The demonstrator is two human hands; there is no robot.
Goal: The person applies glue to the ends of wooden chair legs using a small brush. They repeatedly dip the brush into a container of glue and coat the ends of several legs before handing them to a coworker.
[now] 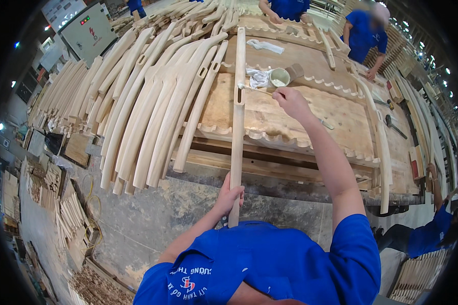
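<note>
My left hand [229, 195] is closed around the near end of a long pale wooden chair-leg-like bar [237, 140], which lies lengthwise in front of me across the worktable's edge. Pinched in my right hand [292, 104] is a thin stick [258, 91], its tip at a long slot [239, 95] in the bar. A dab of whitish paste shows at the slot's upper end. Beyond my right hand stands a cup [279, 78] with white, glue-like stuff in it, beside a crumpled white rag [258, 78].
Curved wooden parts [160, 107], many with slots, are piled at the left. The wooden worktable [300, 117] carries scalloped strips, another cloth [265, 47] and a hammer [396, 127]. Co-workers in blue [364, 35] stand at the far side; one [432, 231] is at the right.
</note>
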